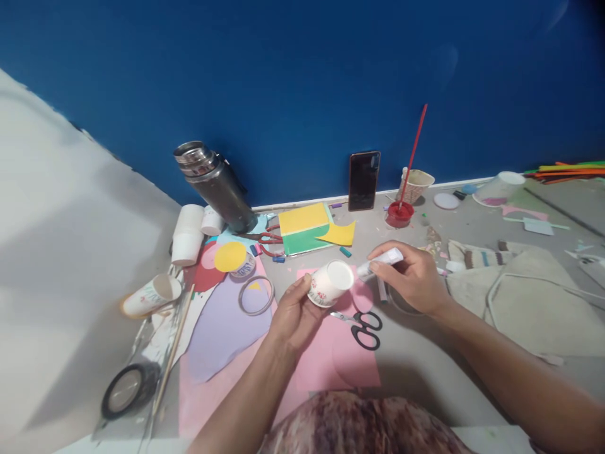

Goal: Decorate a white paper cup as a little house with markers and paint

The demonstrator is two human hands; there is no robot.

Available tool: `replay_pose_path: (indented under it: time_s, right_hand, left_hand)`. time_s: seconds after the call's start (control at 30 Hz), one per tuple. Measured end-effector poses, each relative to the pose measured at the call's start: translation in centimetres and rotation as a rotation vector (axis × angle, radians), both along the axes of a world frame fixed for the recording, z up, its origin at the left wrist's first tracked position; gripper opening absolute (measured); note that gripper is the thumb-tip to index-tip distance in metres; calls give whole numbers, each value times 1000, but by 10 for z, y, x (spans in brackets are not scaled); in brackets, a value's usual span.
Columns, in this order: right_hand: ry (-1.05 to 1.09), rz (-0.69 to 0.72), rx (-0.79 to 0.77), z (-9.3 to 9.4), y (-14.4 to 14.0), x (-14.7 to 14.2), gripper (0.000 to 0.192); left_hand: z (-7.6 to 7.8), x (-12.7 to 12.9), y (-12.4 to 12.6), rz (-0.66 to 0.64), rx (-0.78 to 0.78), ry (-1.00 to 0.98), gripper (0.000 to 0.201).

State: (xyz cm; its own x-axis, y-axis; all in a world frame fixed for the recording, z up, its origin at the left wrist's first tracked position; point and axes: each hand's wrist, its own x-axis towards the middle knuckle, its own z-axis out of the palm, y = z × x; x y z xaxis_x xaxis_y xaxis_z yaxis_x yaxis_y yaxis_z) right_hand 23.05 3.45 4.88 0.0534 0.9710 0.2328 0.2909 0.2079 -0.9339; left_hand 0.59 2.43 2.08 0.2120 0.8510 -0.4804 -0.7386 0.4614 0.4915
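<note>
My left hand (297, 309) is closed around a small white paper cup (326, 287) with a red and green floral print. The cup is tilted, its closed base facing up and to the right. In my right hand (411, 274) a white tube, by its look a glue stick (382, 261), is held between thumb and fingers. Its lower end points at the cup, a small gap apart. Below lie black-handled scissors (363, 329), on pink paper (331, 359). A pink paper circle (362, 296) lies between both hands.
Purple paper (227, 334), a tape roll (256, 295) and a yellow disc (230, 257) lie left. A steel flask (217, 189) leans near stacked cups (186, 233). By the blue wall stand a phone (363, 181) and a red pot (399, 215) with a stick. Cloth (534, 296) lies right.
</note>
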Motion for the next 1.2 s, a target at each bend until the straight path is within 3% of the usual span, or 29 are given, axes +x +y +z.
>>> replay_pose_path:
  time_s: [0.27, 0.37, 0.5, 0.67, 0.83, 0.93, 1.07, 1.2]
  right_hand:
    - [33, 30, 62, 6, -7, -7, 7]
    - [-35, 102, 91, 7, -11, -10, 5]
    - [-52, 209, 59, 6, -17, -11, 4]
    - [-3, 75, 164, 6, -19, -8, 6]
    - [-13, 120, 214, 5, -19, -13, 7]
    - [-107, 32, 250, 5, -16, -14, 6]
    - [-242, -48, 252, 9, -12, -11, 5]
    - [-222, 17, 146, 12, -15, -9, 4]
  left_hand:
    - [1, 1, 1, 7, -126, -16, 11]
    - [-1, 1, 0, 14, -23, 28, 10]
    - [-3, 0, -2, -67, 134, 112, 22]
    - [-5, 0, -3, -158, 119, 61, 25]
    - [-6, 1, -5, -201, 127, 36, 26]
    - [-5, 2, -6, -226, 112, 28, 27]
    - [-4, 3, -5, -181, 83, 5, 25]
    - [-6, 2, -3, -61, 110, 59, 23]
